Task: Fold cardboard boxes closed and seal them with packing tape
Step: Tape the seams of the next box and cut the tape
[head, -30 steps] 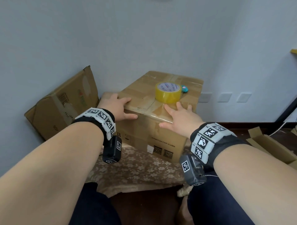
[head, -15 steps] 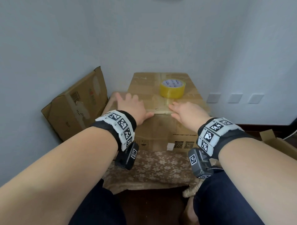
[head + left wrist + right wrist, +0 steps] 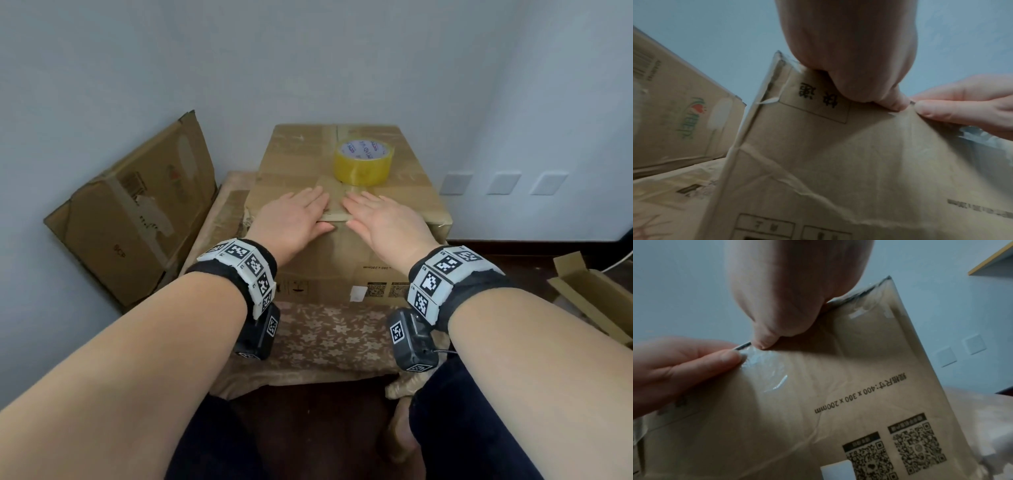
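A closed brown cardboard box [image 3: 346, 263] stands square to me on a low table. A yellow packing tape roll [image 3: 363, 164] lies flat on its top, right of centre. My left hand [image 3: 296, 217] and right hand [image 3: 380, 221] lie flat side by side on the top at the middle of the front edge, fingers straight, just short of the roll. Both thumbs press on the front edge, where a strip of clear tape [image 3: 764, 365] runs down the front face. In the left wrist view my left thumb [image 3: 897, 104] almost meets the right hand's thumb [image 3: 929, 108].
A flattened cardboard box [image 3: 137, 212] leans on the wall at the left. A floral cloth [image 3: 329, 339] covers the low table [image 3: 219, 226]. An open carton [image 3: 596, 294] lies on the floor to the right. White walls close in behind, with sockets [image 3: 503, 183].
The box has turned from corner-on to square with me. My hands have slid together from apart to the middle of the front edge.
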